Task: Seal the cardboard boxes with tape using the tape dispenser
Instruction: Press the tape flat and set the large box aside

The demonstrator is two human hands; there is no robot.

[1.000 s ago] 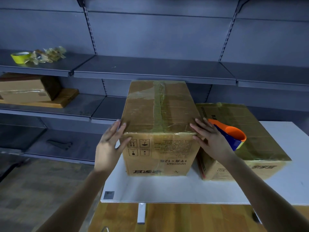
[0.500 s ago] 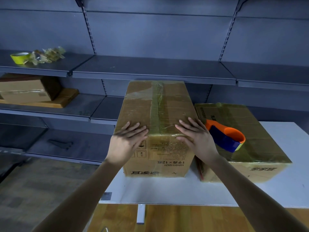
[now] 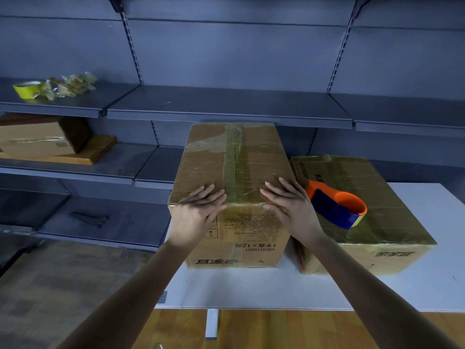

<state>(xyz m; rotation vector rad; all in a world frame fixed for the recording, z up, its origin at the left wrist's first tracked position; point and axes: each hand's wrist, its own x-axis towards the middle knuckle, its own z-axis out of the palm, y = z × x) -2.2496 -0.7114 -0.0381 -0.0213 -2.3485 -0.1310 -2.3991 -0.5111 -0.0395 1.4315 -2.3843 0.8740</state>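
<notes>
A tall cardboard box [image 3: 236,159] stands on the white table [image 3: 251,290], with a strip of tape along its top seam. My left hand [image 3: 198,210] lies flat on the near left part of its top, fingers straight. My right hand [image 3: 289,205] presses flat on the near right part, on the other side of the tape. A lower taped box [image 3: 364,202] sits to the right, touching the tall one. An orange and blue tape dispenser [image 3: 337,205] rests on the lower box, just right of my right hand; neither hand touches it.
Grey metal shelving [image 3: 226,107] runs behind the table. The upper left shelf holds a yellow tape roll [image 3: 26,89] and crumpled tape scraps [image 3: 68,84]. Another cardboard box [image 3: 37,137] on a wooden board sits on the left middle shelf. Wooden floor shows below the table.
Both hands moved from the box's sides onto its top and now press flat on either side of the tape. The box has shifted slightly to the left.
</notes>
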